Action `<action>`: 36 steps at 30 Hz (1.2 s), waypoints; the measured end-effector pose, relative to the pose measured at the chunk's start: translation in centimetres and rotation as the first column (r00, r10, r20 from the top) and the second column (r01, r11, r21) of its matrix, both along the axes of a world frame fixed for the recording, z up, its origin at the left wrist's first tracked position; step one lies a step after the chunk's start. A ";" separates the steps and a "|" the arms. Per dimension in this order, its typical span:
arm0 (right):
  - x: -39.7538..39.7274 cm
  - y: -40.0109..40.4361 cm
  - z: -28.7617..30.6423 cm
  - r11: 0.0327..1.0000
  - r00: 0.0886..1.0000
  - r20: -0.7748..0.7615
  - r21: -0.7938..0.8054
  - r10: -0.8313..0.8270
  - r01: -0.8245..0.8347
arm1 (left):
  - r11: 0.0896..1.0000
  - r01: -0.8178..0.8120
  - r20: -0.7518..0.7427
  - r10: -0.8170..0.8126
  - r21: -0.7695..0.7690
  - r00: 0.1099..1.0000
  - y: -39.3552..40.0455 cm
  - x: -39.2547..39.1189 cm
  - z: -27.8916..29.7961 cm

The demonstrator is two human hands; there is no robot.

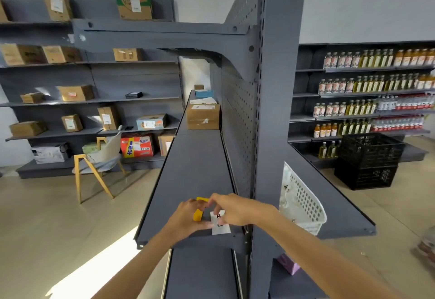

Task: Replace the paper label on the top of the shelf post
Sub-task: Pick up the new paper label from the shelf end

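Note:
A white paper label (220, 227) with black handwritten letters lies on the near end of the grey shelf (195, 171), just left of the tall grey shelf post (275, 86). My left hand (188, 216) grips a yellow tape roll (198, 215) beside the label. My right hand (231, 208) reaches over the label, its fingertips pinched at the roll's upper edge (203, 199), apparently on the tape end. The post's top is out of view.
A white plastic basket (303, 202) sits on the shelf right of the post. A cardboard box (203, 116) stands further along my shelf. A chair (98, 164) and stacked black crates (368, 159) stand on the floor. Bottle shelves line the right wall.

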State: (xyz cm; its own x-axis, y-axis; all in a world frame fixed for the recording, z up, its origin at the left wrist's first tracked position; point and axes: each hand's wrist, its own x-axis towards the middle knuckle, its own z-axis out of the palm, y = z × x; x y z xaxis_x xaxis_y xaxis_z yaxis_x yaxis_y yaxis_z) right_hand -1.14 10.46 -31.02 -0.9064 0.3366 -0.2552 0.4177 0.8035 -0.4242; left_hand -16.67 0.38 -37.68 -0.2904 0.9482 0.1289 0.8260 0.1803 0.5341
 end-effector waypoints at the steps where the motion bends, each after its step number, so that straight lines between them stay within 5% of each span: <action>1: -0.9 0.4 -0.7 0.999 0.999 0.022 0.029 -0.046 0.045 | 1.000 -0.008 0.013 0.008 -0.005 1.000 0.3 -0.6 -0.1; 9: -3.6 2.3 -2.4 0.968 0.945 0.218 0.107 -0.244 0.225 | 0.989 -0.031 -0.033 0.027 -0.147 0.999 4.0 -2.2 -2.1; 20: -4.4 1.9 -2.8 0.952 0.924 0.250 0.176 -0.289 0.250 | 0.979 0.034 -0.009 -0.037 -0.199 0.999 4.8 -2.0 -3.2; 36: -2.8 0.5 -1.9 0.954 0.954 -0.065 0.057 -0.292 0.295 | 0.974 0.084 0.139 -0.115 0.212 0.984 -0.2 0.8 -0.7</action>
